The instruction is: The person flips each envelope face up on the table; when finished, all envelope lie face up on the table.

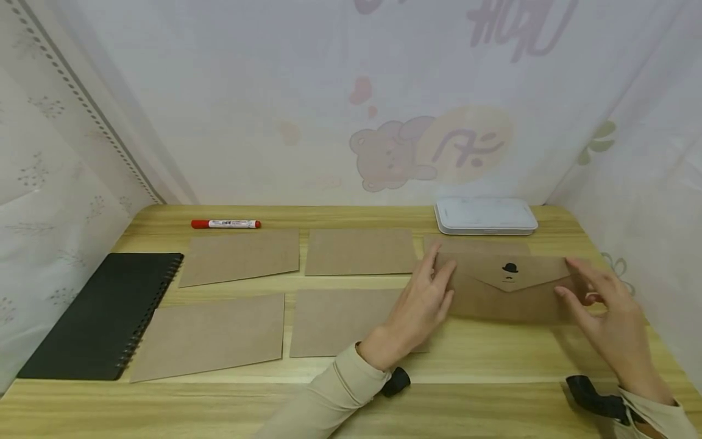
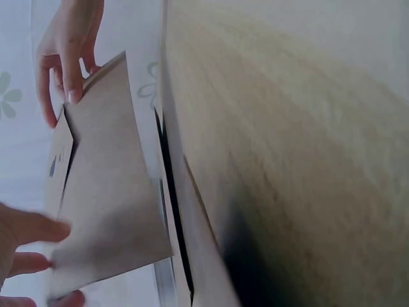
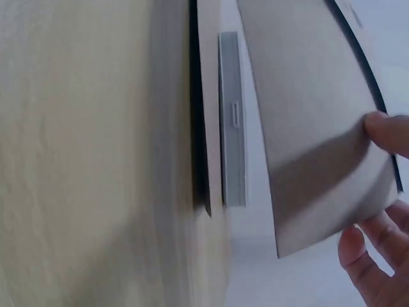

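A brown kraft-paper envelope (image 1: 510,308) with a pointed flap and a small black hat print is held up by both hands, above the table. My left hand (image 1: 417,305) grips its left end, and my right hand (image 1: 614,308) pinches its right end between thumb and fingers. In the right wrist view the thumb (image 3: 388,133) lies on the front of the envelope (image 3: 313,121), with other fingertips at its edge. Behind it, a brown paper rectangle (image 1: 477,245) lies partly hidden on the table.
Several more brown paper rectangles (image 1: 241,259) lie in two rows on the wooden table (image 1: 219,405). A black spiral notebook (image 1: 99,317) is at the left, a red marker (image 1: 226,224) at the back left. The white flat case (image 1: 485,216) sits at the back right, before a printed curtain (image 1: 247,110).
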Demonstrator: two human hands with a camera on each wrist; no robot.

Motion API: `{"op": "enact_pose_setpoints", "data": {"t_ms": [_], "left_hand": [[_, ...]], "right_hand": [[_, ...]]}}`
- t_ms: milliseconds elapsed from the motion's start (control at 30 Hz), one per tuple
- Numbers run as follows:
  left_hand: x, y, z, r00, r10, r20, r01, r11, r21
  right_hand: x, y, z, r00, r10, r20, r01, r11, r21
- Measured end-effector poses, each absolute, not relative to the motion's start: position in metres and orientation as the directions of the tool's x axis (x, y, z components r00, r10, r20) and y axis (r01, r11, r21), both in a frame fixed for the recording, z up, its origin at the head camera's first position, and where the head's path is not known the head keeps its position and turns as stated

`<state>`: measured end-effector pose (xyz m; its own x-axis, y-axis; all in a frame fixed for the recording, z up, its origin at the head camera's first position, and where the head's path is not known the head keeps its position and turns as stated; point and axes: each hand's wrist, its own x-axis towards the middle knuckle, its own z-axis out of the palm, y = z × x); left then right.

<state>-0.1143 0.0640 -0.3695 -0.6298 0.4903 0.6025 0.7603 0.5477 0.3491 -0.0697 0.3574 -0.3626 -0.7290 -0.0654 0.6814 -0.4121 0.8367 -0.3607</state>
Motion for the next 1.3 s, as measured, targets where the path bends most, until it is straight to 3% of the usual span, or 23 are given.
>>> {"op": "enact_pose_setpoints", "data": {"t_ms": [567, 867, 1100, 1300], "left_hand": [[-0.112, 0.066, -0.375, -0.612, 0.595, 0.521, 0.769, 0.602, 0.216], [-0.106, 0.08, -0.38, -0.698, 0.567, 0.436, 0.697, 0.679, 0.232], [-0.103, 0.093, -0.382, -0.732, 0.555, 0.395, 0.657, 0.729, 0.194], [-0.102, 0.094, -0.384, -0.747, 0.544, 0.383, 0.637, 0.75, 0.178]], "right_hand": [[-0.063, 0.366, -0.356, -0.825, -0.101, 0.557, -0.334, 0.881, -0.335], [-0.062, 0.368, -0.359, -0.901, -0.091, 0.424, -0.269, 0.884, -0.382], [-0.066, 0.368, -0.368, -0.874, -0.186, 0.449, -0.336, 0.898, -0.283], [-0.066, 0.366, -0.37, -0.891, -0.181, 0.416, -0.321, 0.899, -0.297]]}}
